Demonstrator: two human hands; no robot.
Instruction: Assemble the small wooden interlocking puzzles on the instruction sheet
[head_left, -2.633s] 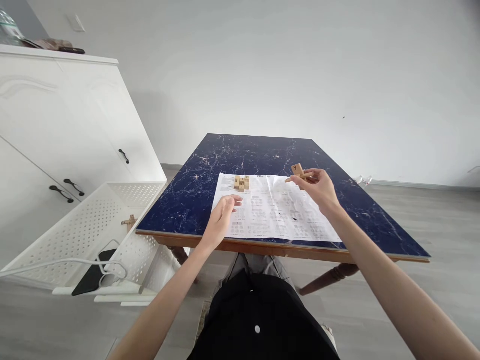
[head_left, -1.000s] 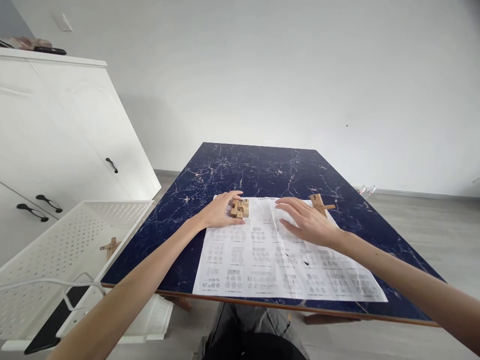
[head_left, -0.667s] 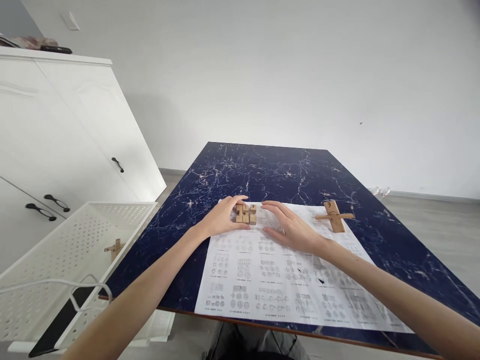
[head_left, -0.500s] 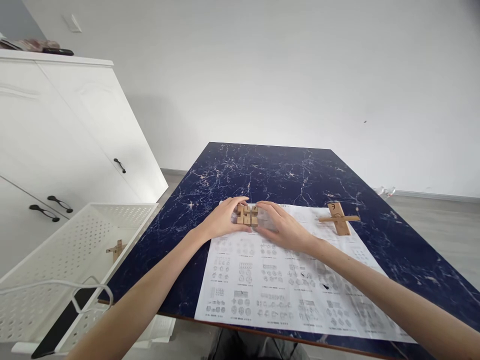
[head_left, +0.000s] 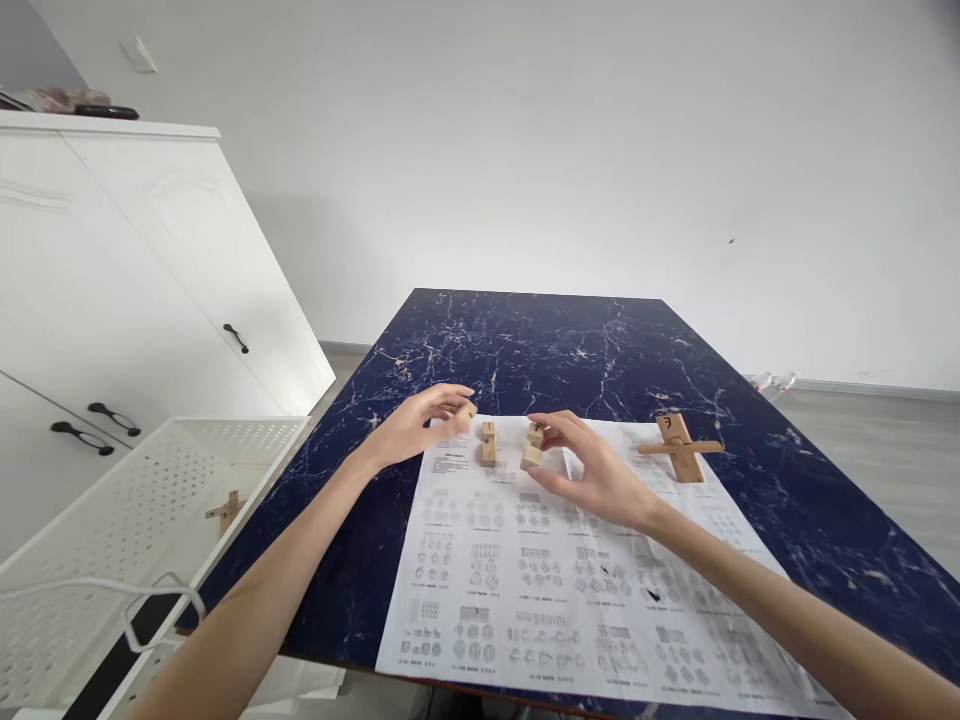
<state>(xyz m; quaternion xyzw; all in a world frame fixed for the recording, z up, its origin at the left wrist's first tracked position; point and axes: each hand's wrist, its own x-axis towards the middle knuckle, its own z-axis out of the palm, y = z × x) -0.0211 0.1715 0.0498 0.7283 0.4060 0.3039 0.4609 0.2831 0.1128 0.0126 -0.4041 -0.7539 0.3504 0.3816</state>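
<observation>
**Left piece (head_left: 468, 411) and right piece (head_left: 532, 449) pinched, middle piece (head_left: 488, 446) resting between**

At the left, the small wooden left piece is pinched at the fingertips of the left hand (head_left: 420, 425); it is tilted and slightly blurred, and is held near the far left corner of the printed sheet (head_left: 551, 590). The right piece, bearing a dark mark, is pinched between the thumb and fingers of the right hand (head_left: 589, 468); whether it is lifted or supported by the paper cannot be told. Between them, touched by neither hand, the middle piece is seen on the sheet, its notch visible.

Farther right, a wooden cross (head_left: 681, 448) marked with a numeral is placed at the sheet's far right corner. The sheet is spread over the near part of a dark blue marbled table (head_left: 517, 345). At the near left, another wooden cross (head_left: 226, 508) is contained in a white perforated basket (head_left: 135, 520), beside which a white cabinet (head_left: 165, 270) is seen.
</observation>
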